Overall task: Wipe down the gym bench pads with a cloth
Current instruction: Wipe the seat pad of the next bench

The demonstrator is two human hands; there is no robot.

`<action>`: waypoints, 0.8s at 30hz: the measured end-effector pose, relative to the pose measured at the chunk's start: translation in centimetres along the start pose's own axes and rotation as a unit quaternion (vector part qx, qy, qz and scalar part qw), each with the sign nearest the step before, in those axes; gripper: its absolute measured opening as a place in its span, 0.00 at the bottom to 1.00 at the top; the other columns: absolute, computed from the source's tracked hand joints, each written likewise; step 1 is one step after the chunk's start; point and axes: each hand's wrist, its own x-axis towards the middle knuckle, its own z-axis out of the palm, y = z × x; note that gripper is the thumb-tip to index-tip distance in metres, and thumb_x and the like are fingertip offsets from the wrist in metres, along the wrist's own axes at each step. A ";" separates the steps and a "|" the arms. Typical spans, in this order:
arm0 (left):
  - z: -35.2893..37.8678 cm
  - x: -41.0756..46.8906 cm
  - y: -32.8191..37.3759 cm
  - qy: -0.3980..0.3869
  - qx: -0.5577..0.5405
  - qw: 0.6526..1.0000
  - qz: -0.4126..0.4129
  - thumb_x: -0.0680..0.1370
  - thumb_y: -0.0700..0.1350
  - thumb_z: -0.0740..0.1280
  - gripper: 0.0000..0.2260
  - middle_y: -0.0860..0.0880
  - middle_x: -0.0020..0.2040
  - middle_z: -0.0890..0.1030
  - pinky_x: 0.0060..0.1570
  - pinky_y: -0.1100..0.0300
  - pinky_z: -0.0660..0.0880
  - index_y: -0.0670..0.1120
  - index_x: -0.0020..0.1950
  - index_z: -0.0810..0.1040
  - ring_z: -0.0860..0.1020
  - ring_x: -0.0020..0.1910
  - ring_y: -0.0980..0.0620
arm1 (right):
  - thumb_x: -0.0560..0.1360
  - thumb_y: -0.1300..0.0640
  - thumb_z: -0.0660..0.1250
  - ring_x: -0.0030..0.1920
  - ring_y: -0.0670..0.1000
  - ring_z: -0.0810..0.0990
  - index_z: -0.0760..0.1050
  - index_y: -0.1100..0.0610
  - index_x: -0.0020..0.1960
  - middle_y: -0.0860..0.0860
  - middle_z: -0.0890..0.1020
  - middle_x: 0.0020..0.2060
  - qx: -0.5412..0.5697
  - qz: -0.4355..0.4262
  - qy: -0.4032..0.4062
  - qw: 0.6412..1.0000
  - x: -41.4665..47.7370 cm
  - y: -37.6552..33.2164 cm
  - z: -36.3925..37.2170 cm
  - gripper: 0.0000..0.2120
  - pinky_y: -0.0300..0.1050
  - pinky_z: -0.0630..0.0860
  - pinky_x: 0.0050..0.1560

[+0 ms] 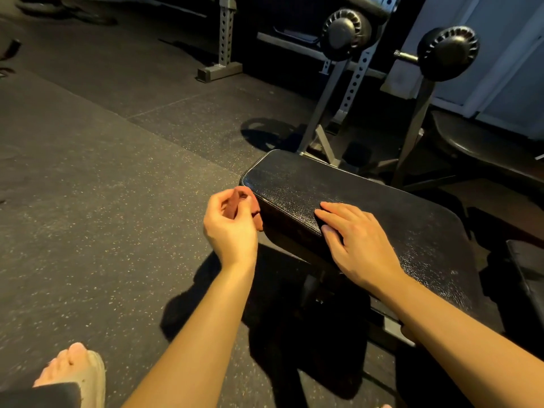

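One cloth (256,206) (reddish) in left hand (230,226); right hand (356,240) on pad (306,182).

I see the bench pad (368,195): black grained vinyl, lying flat, rounded corners, seam along near edge. Cloth (237,200): small, reddish-brown, bunched, pinched in left hand (231,228) right at pad's left side; contact w/ pad unclear.

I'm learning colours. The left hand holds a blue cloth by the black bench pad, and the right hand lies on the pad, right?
The head view shows the cloth is reddish-brown, not blue. The left hand holds it by the black bench pad, and the right hand lies on the pad.
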 end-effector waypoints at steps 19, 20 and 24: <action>1.0 -6.6 -1.6 -0.081 0.008 0.995 -0.061 0.77 0.44 0.73 0.06 0.52 0.42 0.86 0.41 0.41 0.84 0.55 0.51 0.82 0.86 0.39 0.46 | 0.82 0.61 0.59 0.75 0.43 0.64 0.75 0.47 0.72 0.41 0.72 0.74 0.092 0.022 -0.020 0.995 0.4 0.6 -0.6 0.21 0.42 0.56 0.69; 1.1 -8.5 -1.6 -0.125 0.028 0.991 -0.041 0.77 0.43 0.73 0.07 0.53 0.44 0.86 0.45 0.46 0.84 0.55 0.52 0.83 0.86 0.42 0.52 | 0.82 0.61 0.59 0.75 0.43 0.64 0.75 0.47 0.72 0.42 0.72 0.74 0.091 0.023 -0.020 0.995 0.4 0.6 -0.5 0.22 0.42 0.56 0.69; 1.5 -11.3 -2.1 -0.174 0.055 0.982 -0.052 0.77 0.37 0.74 0.08 0.55 0.46 0.86 0.52 0.59 0.83 0.50 0.51 0.85 0.84 0.48 0.60 | 0.82 0.61 0.59 0.75 0.43 0.63 0.75 0.47 0.73 0.42 0.72 0.74 0.094 0.023 -0.022 0.995 0.4 0.5 -0.6 0.21 0.41 0.55 0.69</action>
